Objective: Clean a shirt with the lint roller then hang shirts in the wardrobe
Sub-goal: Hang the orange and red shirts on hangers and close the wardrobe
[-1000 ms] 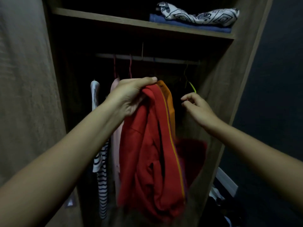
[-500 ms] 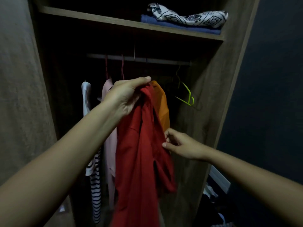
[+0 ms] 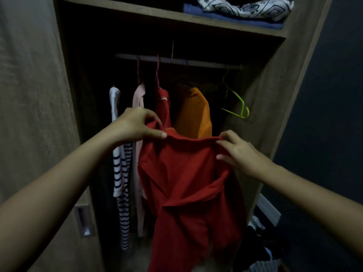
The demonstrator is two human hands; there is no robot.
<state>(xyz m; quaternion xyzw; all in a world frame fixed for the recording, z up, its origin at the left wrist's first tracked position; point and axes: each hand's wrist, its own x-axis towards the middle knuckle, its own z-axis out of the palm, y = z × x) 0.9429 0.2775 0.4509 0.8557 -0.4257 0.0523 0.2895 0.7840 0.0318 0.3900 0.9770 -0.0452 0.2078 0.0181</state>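
I hold a red shirt point(image 3: 188, 183) spread out in front of the open wardrobe point(image 3: 275, 107). My left hand point(image 3: 137, 126) pinches its top edge on the left. On the right, my right hand point(image 3: 239, 154) grips the same edge. The cloth hangs down between them to the frame's bottom. Behind it, on the rail point(image 3: 176, 60), hang a striped shirt point(image 3: 119, 173), a pink garment point(image 3: 138, 99), a red garment point(image 3: 163, 103) and an orange shirt point(image 3: 196, 112). An empty green hanger point(image 3: 235, 107) hangs at the rail's right end. No lint roller is in view.
Folded patterned and blue cloths point(image 3: 243, 10) lie on the upper shelf. The wardrobe door point(image 3: 35, 114) stands open at the left, with a recessed handle point(image 3: 84, 220). A pile of clothes point(image 3: 261, 250) lies on the floor at the lower right, beside a dark wall.
My right hand has left the green hanger, dropped to the shirt and taken its top edge. Both hands have lowered and drawn the shirt out wide.
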